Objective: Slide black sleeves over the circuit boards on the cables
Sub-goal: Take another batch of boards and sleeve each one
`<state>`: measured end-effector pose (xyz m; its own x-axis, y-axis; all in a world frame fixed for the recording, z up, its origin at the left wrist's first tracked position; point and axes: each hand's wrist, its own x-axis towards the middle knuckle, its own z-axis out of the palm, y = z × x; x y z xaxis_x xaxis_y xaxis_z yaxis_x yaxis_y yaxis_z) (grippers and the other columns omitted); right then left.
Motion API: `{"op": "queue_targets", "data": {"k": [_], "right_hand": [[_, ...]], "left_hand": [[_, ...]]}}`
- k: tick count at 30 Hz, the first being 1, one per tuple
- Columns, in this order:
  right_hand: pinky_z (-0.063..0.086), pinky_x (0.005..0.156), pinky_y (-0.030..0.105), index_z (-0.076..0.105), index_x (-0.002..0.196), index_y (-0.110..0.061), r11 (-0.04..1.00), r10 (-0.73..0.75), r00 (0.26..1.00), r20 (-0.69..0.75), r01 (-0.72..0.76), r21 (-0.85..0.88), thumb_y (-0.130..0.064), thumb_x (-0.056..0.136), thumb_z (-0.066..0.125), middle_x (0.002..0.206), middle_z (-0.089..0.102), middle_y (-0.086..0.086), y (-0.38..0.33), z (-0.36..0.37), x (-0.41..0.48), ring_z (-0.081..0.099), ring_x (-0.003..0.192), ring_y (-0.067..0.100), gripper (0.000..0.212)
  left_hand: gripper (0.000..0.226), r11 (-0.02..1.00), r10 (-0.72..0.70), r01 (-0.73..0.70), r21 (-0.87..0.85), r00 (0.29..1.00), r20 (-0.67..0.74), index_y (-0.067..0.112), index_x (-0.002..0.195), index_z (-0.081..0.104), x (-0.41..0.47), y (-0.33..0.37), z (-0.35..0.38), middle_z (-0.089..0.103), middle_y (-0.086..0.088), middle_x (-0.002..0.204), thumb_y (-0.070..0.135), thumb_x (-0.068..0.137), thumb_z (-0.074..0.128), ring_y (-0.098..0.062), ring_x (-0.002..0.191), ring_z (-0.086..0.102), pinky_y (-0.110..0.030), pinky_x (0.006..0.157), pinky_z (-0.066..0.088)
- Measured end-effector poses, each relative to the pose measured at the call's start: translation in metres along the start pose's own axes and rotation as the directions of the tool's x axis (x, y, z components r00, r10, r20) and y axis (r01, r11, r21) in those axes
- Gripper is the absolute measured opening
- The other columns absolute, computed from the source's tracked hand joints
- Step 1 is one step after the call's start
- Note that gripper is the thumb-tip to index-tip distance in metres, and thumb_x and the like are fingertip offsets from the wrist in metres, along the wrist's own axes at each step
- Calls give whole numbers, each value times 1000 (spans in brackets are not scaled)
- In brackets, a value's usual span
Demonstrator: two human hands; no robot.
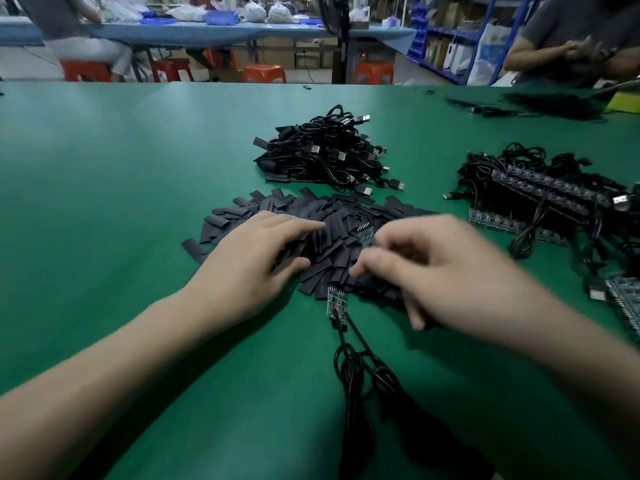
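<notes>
While your left hand (pixel 256 258) lies with fingers stretched out on the heap of black sleeves (pixel 346 211), thumb spread below them, it presses the strips rather than closing round one. Your right hand (pixel 446 271) hovers over the heap's right side with its fingers curled in. A small greenish board (pixel 367 236) shows just beside its fingertips, but motion blur hides whether you are pinching it – I cannot tell.

The sleeves are flat, matte, rectangular strips, lying loose and overlapping in all directions. At the heap's near edge lies a bare circuit board (pixel 336 299) – narrow, dark, dotted with tiny parts, its markings too small to read. Thin black cables (pixel 351 336) run from it towards you into a loose coil.

Beyond the sleeves sits a mound of sleeved cables (pixel 325 150) with shiny metal USB plugs poking out. To your right is a tangle of cables with bare boards (pixel 540 192) lined up in rows. Everything rests on a smooth green table mat (pixel 121 174). Another person's hands (pixel 585 50) show at the far right, with orange stools (pixel 265 72) behind the table.
</notes>
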<state>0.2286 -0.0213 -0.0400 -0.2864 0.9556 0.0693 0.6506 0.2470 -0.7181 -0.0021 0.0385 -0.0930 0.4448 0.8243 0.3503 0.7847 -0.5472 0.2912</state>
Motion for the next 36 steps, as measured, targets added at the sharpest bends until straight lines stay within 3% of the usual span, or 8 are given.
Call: {"op": "queue_targets", "data": {"k": [4, 8, 11, 15, 19, 23, 30, 36], "right_hand": [[45, 57, 32, 58, 80, -23, 932, -65, 998, -5, 59, -358, -50, 101, 54, 65, 60, -4, 7, 33, -6, 57, 59, 10, 34], [36, 55, 18, 54, 88, -28, 890, -170, 985, 9, 157, -428, -57, 100, 48, 61, 53, -7, 14, 43, -15, 50, 59, 10, 32], [31, 46, 27, 53, 85, -32, 932, -186, 982, 16, 181, -314, -58, 98, 49, 60, 54, -7, 16, 46, -16, 48, 53, 11, 29], [50, 48, 30, 62, 86, -29, 988, -42, 995, -93, 55, 144, -46, 97, 51, 77, 73, -11, 21, 41, -10, 56, 43, 15, 23], [46, 47, 28, 67, 88, -26, 932, 19, 989, -148, 36, 359, -35, 105, 51, 65, 64, 0, 32, 38, -6, 51, 40, 13, 26], [39, 43, 22, 71, 89, -24, 897, 18, 996, -90, 24, 442, -36, 105, 53, 59, 56, -3, 37, 45, -5, 45, 40, 10, 27], [35, 40, 19, 72, 83, -20, 853, 45, 996, -83, 5, 522, -31, 100, 62, 55, 53, 1, 39, 47, -3, 42, 36, 12, 22], [36, 40, 21, 71, 83, -17, 862, 56, 978, -201, 54, 504, -35, 95, 61, 54, 53, 1, 40, 51, -4, 43, 36, 12, 24]], "left_hand": [[38, 998, 44, -45, -37, 998, -41, 30, 127, 71, 3, -5, 5, 71, 10, 122, 30, 89, 78, -14, 115, 62, -34, 100, 50], [17, 990, 136, -140, -23, 984, -117, 26, 104, 79, -1, -13, 8, 75, 11, 101, 34, 89, 78, -15, 94, 70, -37, 83, 57], [13, 977, 210, -215, 9, 945, -252, 18, 93, 81, -1, -14, 6, 76, 7, 93, 30, 92, 76, -20, 86, 71, -41, 77, 57], [10, 957, 138, -229, -176, 897, -421, 18, 93, 79, -3, 3, 1, 75, 12, 90, 26, 92, 73, -5, 83, 70, -25, 79, 56], [7, 850, 33, -175, -497, 959, -283, 23, 100, 74, -13, 26, 16, 74, 14, 83, 24, 95, 70, -5, 74, 73, -16, 68, 54], [22, 670, 3, -127, -731, 986, -169, 24, 118, 64, -14, 30, 24, 71, 3, 82, 24, 96, 68, -19, 54, 72, -24, 59, 55], [20, 682, 19, -148, -717, 982, -185, 22, 112, 65, -15, 28, 25, 74, 2, 83, 28, 94, 69, -13, 52, 60, -20, 57, 50], [39, 893, 73, -203, -402, 946, -315, 24, 104, 76, -17, 30, 19, 72, 14, 85, 50, 76, 84, -9, 73, 69, -21, 70, 54]]}}
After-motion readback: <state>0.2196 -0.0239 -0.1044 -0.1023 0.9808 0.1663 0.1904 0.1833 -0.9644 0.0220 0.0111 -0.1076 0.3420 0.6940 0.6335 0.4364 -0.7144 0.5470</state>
